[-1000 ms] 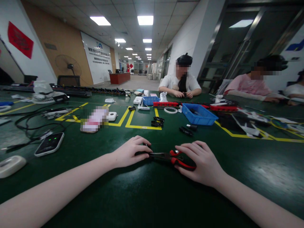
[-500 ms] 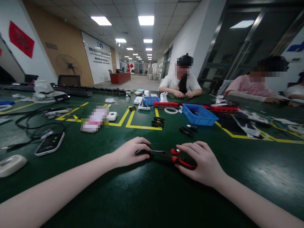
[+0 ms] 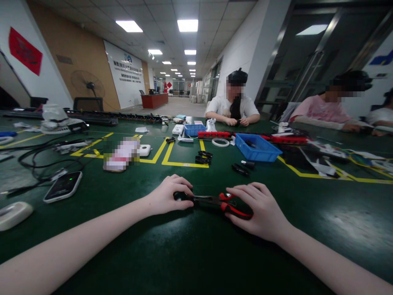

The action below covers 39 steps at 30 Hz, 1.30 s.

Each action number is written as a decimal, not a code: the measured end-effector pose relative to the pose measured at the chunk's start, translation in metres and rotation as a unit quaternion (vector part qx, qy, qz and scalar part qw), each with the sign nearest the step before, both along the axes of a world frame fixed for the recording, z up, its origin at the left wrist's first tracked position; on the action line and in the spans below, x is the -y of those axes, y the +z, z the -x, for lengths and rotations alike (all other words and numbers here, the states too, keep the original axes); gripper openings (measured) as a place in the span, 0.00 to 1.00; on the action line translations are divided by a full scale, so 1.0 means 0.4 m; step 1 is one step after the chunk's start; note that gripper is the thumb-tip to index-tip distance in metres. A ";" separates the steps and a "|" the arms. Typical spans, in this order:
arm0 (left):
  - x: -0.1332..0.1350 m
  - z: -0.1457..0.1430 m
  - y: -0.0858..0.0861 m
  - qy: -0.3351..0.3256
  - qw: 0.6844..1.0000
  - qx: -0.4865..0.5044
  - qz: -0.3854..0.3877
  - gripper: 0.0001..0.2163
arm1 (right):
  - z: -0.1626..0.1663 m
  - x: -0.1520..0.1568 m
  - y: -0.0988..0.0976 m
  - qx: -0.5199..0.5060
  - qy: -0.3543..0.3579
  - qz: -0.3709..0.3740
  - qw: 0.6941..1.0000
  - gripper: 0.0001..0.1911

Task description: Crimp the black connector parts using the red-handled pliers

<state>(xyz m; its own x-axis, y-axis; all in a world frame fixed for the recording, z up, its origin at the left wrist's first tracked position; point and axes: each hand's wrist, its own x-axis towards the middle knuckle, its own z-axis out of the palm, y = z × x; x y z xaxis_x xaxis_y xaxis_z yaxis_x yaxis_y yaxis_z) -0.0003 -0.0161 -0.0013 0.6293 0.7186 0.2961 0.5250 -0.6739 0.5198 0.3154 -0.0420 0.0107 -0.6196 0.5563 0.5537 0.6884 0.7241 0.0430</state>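
Both forearms are stretched forward from the lower corners of the view over the green surface [image 3: 190, 262], and the two hands are brought toward each other, well short of the surface's far edge. The left hand [image 3: 167, 196] is turned inward, its back upward, with the fingers curled over and the thumb set below; a small black part [image 3: 179, 196] is pinched between them. The right hand [image 3: 264, 209] is angled inward from the other side, its fingers bent over the upper handle and its thumb laid along the lower one, so that the pliers [image 3: 225, 197] are gripped by their handles.

The pliers are held crosswise between the hands, roughly parallel to the far edge. Their handles are coloured red and black and are spread apart, while the slender grey nose is pointed at the left fingertips. There the black part is met by the tips; whether it is clamped cannot be told. The part is dark and rounded at its outer end, and is partly hidden by the fingers.

Toward the far edge, loose black pieces [image 3: 241, 169] are scattered beside a blue tray [image 3: 260, 155].
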 end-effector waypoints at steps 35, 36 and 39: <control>0.000 0.004 0.013 -0.047 0.996 0.007 0.079 0.13 | -0.002 -0.001 -0.001 0.009 0.010 -0.020 1.000 0.25; 0.000 0.004 0.012 -0.049 0.995 0.010 0.084 0.13 | -0.002 -0.002 -0.002 0.009 0.009 -0.024 1.000 0.25; -0.002 0.005 0.011 -0.051 0.995 0.015 0.088 0.13 | -0.003 -0.004 -0.003 0.012 0.002 -0.024 1.000 0.25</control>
<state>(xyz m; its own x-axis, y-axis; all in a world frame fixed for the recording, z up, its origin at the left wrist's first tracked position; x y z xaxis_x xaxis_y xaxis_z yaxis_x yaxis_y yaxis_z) -0.0021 -0.0154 0.0032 0.6936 0.6946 0.1910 0.4414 -0.6193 0.6493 0.3167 -0.0404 0.0096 -0.6357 0.5268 0.5642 0.6833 0.7241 0.0938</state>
